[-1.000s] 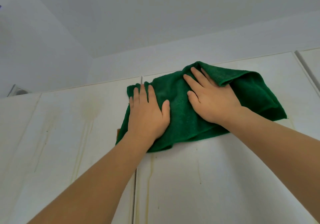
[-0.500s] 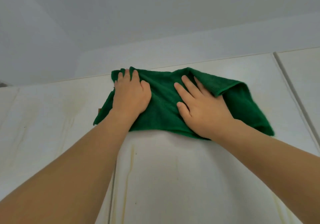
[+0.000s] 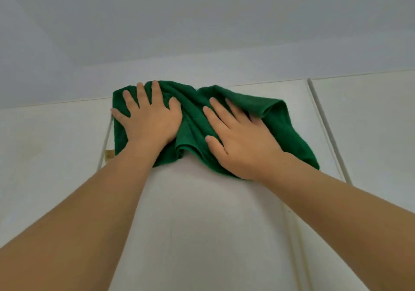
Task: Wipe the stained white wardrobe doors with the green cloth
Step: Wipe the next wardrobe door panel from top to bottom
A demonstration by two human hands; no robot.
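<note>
The green cloth (image 3: 193,120) lies bunched against the top of the middle white wardrobe door (image 3: 202,223). My left hand (image 3: 150,120) presses flat on the cloth's left part, fingers spread and reaching the door's top edge. My right hand (image 3: 240,138) presses flat on the cloth's right part, with a fold of cloth draped over its outer fingers. Both arms stretch upward. The left door (image 3: 51,151) shows faint yellowish stains.
A third white door (image 3: 370,129) stands to the right, beyond a vertical gap (image 3: 327,133). Above the doors runs a white filler panel (image 3: 224,70) and the ceiling (image 3: 202,16). A small tan tag (image 3: 109,155) hangs at the cloth's lower left corner.
Both hands slid the cloth up and to the right, from across the door seam onto the top of the middle door. The cloth has bunched more between the hands.
</note>
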